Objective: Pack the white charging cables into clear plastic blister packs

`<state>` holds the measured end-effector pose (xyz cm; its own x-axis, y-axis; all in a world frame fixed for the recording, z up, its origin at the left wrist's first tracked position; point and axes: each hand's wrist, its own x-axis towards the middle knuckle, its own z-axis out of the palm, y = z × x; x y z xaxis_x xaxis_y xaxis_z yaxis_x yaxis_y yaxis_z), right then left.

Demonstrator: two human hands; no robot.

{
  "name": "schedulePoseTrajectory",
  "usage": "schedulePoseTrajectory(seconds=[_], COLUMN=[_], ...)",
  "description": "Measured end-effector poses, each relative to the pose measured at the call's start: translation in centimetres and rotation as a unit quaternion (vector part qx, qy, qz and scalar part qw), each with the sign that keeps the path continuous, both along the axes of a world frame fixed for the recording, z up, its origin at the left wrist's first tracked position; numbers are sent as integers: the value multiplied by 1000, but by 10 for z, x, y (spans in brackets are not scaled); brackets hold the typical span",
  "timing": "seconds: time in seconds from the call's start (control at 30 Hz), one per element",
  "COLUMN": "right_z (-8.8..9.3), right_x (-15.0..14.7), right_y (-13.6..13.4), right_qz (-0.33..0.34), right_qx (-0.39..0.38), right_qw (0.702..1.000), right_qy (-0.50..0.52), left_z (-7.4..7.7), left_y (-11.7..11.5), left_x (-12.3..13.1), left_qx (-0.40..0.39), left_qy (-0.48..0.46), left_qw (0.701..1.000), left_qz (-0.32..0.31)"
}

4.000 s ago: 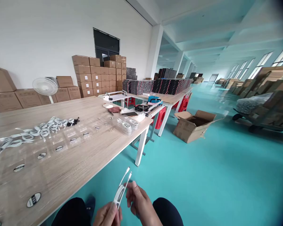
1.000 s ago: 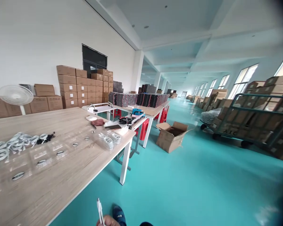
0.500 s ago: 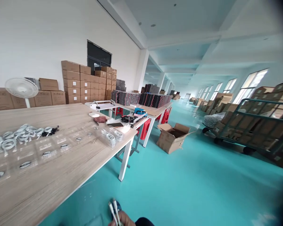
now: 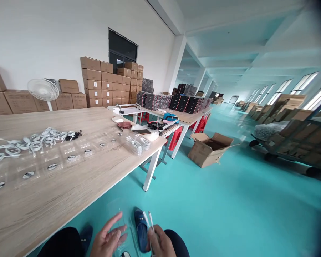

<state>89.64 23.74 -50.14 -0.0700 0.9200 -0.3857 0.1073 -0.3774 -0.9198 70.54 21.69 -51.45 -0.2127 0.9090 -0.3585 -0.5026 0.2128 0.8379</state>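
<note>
My left hand (image 4: 108,237) holds a clear plastic package (image 4: 132,232) low in the view. Its index finger is stretched out, and some fingers show through the plastic. A round black-and-white label (image 4: 125,254) is on the package at the bottom edge. Just to the right, my right hand (image 4: 160,241) is closed round a white cable (image 4: 147,218), whose two plug ends point up. On the table, several clear packages (image 4: 60,160) with oval-looking labels lie in a row. Behind them is a pile of coiled white cables (image 4: 46,137) beside small black pieces (image 4: 73,135).
The wooden table (image 4: 96,189) runs along my left, its corner ahead. Packed cables (image 4: 136,144) lie near that corner. An open carton (image 4: 210,151) stands on the floor, with a loaded trolley (image 4: 291,142) farther right. Stacked boxes (image 4: 107,85) and a fan (image 4: 43,89) are behind the table.
The view has swung left and down. My left hand and the clear package have come into view. My right hand has risen farther into view, still holding the white cable.
</note>
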Motion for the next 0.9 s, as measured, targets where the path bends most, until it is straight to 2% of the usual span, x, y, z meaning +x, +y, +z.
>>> schedulePoseTrajectory(seconds=[0.07,0.17,0.23,0.37,0.5,0.6,0.7,0.77,0.9], right_z=[7,17,18,9,-2,-10,-17,-19,-18], right_x=[4,1,-5,-20,-28,-31,-34,-36,-46], right_y=[2,1,-2,-8,-10,-11,-11,-12,-12], right_qz=[-3,56,96,166,123,80,50,50,68], right_qx=[-32,-95,-112,-85,-75,-22,3,-8,-35], right_qw=[999,992,986,980,987,996,999,999,997], right_qy=[20,68,79,68,73,25,-14,-16,4], left_z=[-14,-23,-23,-17,-18,-21,-21,-20,-21], left_y=[1,2,1,0,0,-2,-5,-9,-13], left_x=[-6,-5,5,22,22,21,21,22,25], left_qx=[8,-3,-11,1,-32,-44,-36,-33,-16], left_qy=[26,43,59,102,71,52,44,10,-77], left_qw=[999,997,998,995,995,992,994,996,990], left_qz=[-29,-60,-32,22,68,110,89,85,118])
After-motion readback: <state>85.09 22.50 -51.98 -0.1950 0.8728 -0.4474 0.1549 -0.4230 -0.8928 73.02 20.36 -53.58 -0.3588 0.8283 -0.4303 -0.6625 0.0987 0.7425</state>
